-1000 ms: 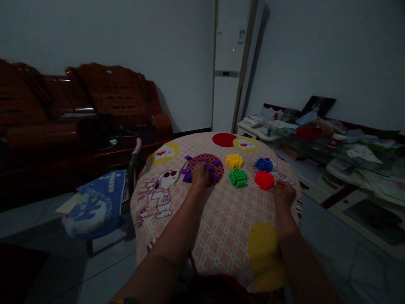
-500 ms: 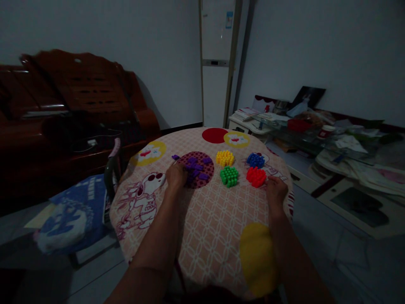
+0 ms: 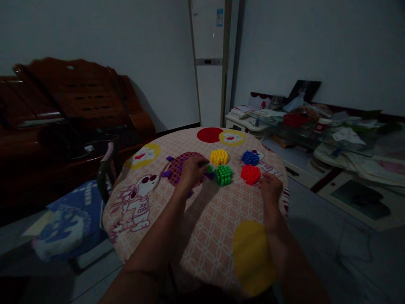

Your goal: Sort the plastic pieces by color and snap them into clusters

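Note:
My left hand (image 3: 192,172) reaches over the dark red circle on the cloth. Its fingers are pinched at a small green plastic piece (image 3: 209,169), just left of the green knobbly cluster (image 3: 224,175). Purple pieces (image 3: 166,173) lie scattered around and partly under this hand. My right hand (image 3: 272,189) rests at the right, thumb and fingers together beside the red cluster (image 3: 250,174); what they hold, if anything, is too small to make out. Behind these stand a yellow cluster (image 3: 219,157) and a blue cluster (image 3: 250,158).
A patterned cloth (image 3: 209,228) covers the round table. At the left stands a chair with a blue cover (image 3: 71,215), with a wooden sofa (image 3: 79,93) behind it. A cluttered glass-topped cabinet (image 3: 303,139) runs along the right wall.
My left hand has moved right, from the purple pieces to beside the green cluster, with a green piece now at its fingertips. Purple pieces are more spread out. My right hand stays near the red cluster.

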`<state>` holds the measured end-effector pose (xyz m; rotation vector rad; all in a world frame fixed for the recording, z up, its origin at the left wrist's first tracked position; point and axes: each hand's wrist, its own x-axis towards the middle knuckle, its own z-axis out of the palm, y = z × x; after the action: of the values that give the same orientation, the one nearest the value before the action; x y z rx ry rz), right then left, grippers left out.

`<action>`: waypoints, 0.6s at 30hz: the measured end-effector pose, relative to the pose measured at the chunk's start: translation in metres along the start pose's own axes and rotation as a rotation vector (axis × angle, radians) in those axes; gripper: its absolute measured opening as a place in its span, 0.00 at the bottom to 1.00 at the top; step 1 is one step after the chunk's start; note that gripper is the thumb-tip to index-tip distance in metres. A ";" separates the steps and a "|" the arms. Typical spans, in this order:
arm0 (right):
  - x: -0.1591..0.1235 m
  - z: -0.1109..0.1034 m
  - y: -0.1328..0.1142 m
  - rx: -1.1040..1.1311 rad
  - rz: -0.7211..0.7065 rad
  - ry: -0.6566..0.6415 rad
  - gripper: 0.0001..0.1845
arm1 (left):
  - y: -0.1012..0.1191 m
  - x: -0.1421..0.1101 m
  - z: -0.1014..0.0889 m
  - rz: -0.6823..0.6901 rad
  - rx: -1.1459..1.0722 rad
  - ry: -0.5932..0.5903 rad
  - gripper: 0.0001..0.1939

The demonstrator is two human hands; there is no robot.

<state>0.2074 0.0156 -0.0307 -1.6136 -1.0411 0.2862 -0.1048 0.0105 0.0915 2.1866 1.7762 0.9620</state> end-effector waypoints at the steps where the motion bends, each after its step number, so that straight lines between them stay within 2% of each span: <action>1: 0.000 0.000 -0.001 0.006 0.010 -0.004 0.22 | 0.014 0.006 0.008 0.037 -0.011 -0.014 0.13; 4: -0.003 -0.002 -0.006 0.019 0.028 -0.015 0.21 | 0.049 0.022 0.030 0.093 -0.032 -0.073 0.12; 7: -0.007 -0.003 -0.011 0.004 0.006 -0.028 0.20 | 0.066 0.032 0.045 0.123 -0.039 -0.140 0.10; 10: -0.011 -0.003 -0.013 0.012 -0.020 -0.038 0.19 | 0.068 0.038 0.046 0.115 -0.029 -0.136 0.10; 14: -0.016 -0.006 -0.021 0.038 -0.055 -0.061 0.17 | 0.060 0.039 0.034 0.042 -0.061 -0.069 0.10; 18: -0.026 -0.015 -0.041 0.011 -0.168 -0.029 0.13 | 0.058 0.033 0.029 -0.001 -0.236 -0.046 0.09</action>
<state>0.1833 -0.0148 0.0017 -1.5056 -1.1876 0.2029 -0.0382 0.0323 0.1099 2.0449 1.5552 1.0527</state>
